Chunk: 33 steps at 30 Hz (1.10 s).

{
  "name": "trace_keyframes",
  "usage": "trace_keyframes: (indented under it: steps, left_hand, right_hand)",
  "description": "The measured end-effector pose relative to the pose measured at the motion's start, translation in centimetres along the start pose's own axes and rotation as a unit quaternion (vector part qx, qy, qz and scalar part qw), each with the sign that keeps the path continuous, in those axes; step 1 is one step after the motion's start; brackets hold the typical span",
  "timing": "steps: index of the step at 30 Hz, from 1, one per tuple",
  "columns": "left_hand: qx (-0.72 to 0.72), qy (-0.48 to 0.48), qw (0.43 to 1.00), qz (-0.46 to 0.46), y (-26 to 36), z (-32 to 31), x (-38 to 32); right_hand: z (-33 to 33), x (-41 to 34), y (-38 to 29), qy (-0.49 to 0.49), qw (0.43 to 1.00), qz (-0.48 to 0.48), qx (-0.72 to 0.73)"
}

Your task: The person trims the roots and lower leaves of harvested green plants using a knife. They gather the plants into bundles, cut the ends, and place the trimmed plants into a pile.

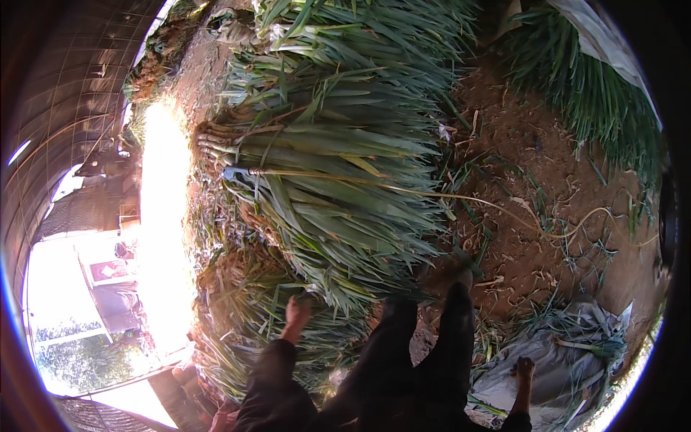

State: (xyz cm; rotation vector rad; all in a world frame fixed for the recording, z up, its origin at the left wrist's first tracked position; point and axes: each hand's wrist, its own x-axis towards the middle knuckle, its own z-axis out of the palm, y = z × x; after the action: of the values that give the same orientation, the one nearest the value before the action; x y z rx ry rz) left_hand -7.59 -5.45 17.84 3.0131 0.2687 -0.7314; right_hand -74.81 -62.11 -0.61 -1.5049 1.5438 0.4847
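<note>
My left hand [297, 316] reaches over a heap of leafy green stalks [243, 318], likely leeks or large green onions. Its fingers look apart, and I see nothing in them; whether they touch the leaves is unclear. Off to the right, my right hand [523, 367] hangs above a crumpled grey plastic sheet [502, 389]. Those fingers are partly curled, and the picture does not settle whether they hold anything. Ahead of my legs lies a large pile of leeks [334, 146], pale root ends to the left and leaf tips to the right.
A thin yellowish hose or cord [475, 200] runs over the pile and across the dirt floor [518, 216], where leaf scraps lie. More long green leaves [588, 92] rest at the upper right beneath white sheeting [599, 32]. A loose leek [583, 345] is on the plastic.
</note>
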Motion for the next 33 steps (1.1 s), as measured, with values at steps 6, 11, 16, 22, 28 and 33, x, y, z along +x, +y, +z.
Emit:
trace_keyframes:
  steps: [6,11,16,22,28,33]
  left_hand:
    - [0.373,-0.164,0.890,0.204,-5.4,-1.2,8.2]
    - [-0.191,-0.483,0.846,0.123,10.5,4.8,0.5]
    - [-0.129,-0.509,0.800,0.290,20.0,3.2,-5.0]
    - [-0.042,-0.387,0.901,0.190,14.3,0.9,1.6]
    - [-0.173,-0.025,0.971,0.163,13.1,-4.1,3.1]
    - [-0.216,0.296,0.920,0.143,17.1,-12.4,10.8]
  right_hand:
    - [6.3,-20.2,-1.8,-0.006,0.939,0.231,0.254]
    - [14.4,-24.3,-9.0,-0.064,0.949,0.187,0.247]
    - [19.2,-27.2,-8.3,-0.084,0.975,0.082,0.188]
    - [17.6,-26.7,-8.1,-0.048,0.923,0.167,0.343]
    - [9.3,-18.2,-15.6,-0.082,0.949,0.168,0.253]
    - [5.6,-11.1,-24.6,-0.062,0.998,0.017,-0.012]
